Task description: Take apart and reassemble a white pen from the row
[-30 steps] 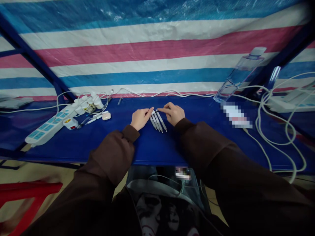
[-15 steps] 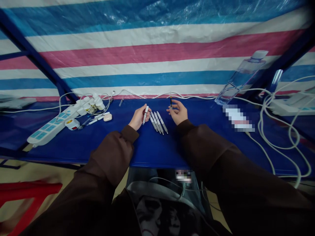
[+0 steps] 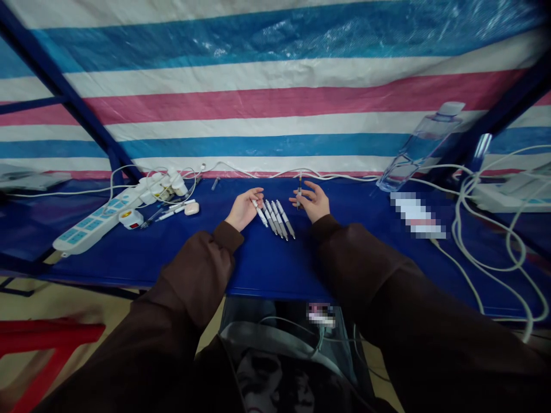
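Left hand (image 3: 243,209) lies palm up, loosely curled, touching the end of a white ballpoint pen (image 3: 260,213); grip cannot be confirmed. Right hand (image 3: 312,202) grasps a slim upright dark pen (image 3: 299,186). A row of white-and-grey pens (image 3: 279,219) lies between them on the blue table (image 3: 267,264), with open room toward its front edge. Pen markings are too small to read.

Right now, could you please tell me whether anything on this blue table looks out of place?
A short pen-like piece lies alone near the table's back edge, apart from the row of pens; its isolation looks odd.
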The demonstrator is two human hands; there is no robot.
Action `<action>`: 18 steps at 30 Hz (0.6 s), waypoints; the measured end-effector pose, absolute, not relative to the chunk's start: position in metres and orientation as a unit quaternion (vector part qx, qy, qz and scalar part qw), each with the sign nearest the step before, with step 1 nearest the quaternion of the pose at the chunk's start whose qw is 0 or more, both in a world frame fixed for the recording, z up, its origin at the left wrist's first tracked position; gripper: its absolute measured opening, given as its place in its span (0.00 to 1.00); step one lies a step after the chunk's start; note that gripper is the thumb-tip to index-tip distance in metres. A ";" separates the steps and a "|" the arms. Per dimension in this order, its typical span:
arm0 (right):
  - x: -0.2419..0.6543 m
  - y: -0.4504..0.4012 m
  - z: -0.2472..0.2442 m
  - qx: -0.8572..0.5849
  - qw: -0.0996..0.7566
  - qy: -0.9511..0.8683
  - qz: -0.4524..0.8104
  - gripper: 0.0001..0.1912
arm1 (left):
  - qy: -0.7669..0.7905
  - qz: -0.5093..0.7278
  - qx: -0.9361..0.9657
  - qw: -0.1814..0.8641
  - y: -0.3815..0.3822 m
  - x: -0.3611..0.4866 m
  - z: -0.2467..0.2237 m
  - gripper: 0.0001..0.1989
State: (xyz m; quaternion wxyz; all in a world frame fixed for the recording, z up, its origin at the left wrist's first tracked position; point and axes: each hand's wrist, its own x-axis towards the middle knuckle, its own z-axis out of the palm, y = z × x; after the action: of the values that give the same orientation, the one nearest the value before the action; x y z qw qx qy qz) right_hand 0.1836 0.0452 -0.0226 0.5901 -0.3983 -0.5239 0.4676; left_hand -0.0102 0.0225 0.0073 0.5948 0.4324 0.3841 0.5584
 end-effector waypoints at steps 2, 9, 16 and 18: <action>0.183 0.044 -0.021 -0.398 0.589 -0.525 0.467 0.30 | 0.403 0.566 0.448 0.562 0.025 -0.012 0.005 0.15; 0.182 0.041 -0.017 -0.410 0.587 -0.528 0.457 0.26 | 0.483 0.560 0.550 0.389 0.037 -0.024 0.001 0.26; 0.184 0.043 -0.019 -0.427 0.598 -0.528 0.426 0.20 | 0.434 0.566 0.621 0.324 0.029 -0.021 0.005 0.23; 0.184 0.045 -0.019 -0.442 0.592 -0.531 0.415 0.19 | 0.391 0.583 0.636 0.321 0.028 -0.019 0.003 0.20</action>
State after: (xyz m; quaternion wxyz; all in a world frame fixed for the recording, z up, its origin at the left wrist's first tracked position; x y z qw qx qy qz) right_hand 0.1841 0.0447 -0.0194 0.5923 -0.4418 -0.5310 0.4148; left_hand -0.0195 0.0278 0.0033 0.3213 0.6356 0.3913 0.5828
